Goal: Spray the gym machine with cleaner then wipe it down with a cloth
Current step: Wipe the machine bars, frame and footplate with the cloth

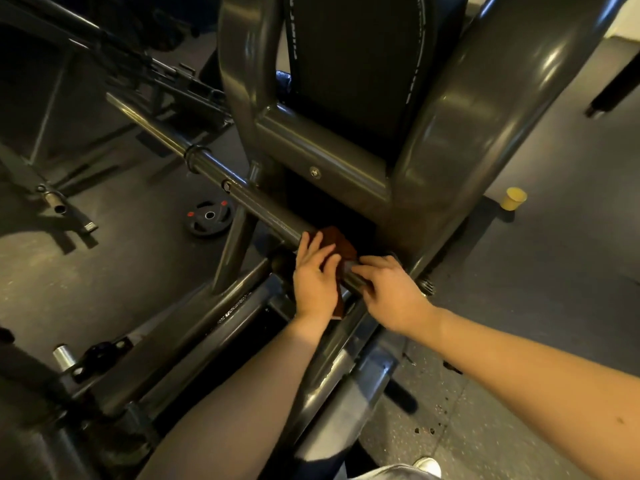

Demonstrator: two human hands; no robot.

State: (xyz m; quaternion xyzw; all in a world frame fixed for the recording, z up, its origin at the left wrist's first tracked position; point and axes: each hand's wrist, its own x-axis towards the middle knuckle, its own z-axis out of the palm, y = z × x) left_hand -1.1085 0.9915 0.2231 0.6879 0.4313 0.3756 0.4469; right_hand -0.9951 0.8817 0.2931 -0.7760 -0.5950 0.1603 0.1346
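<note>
Two bare hands are meeting on a steel bar (242, 188) of the dark grey gym machine (467, 109). The left hand (317, 275) is lying flat, fingers spread, pressing a reddish-brown cloth (341, 242) onto the bar; the hand is hiding most of the cloth, leaving only its upper edge and a lower corner showing. The right hand (389, 292) is curling over the bar just beside it, fingertips touching the cloth's edge. A weight plate (209, 218) and a yellow cup (513, 199) are sitting on the floor (554, 271).
</note>
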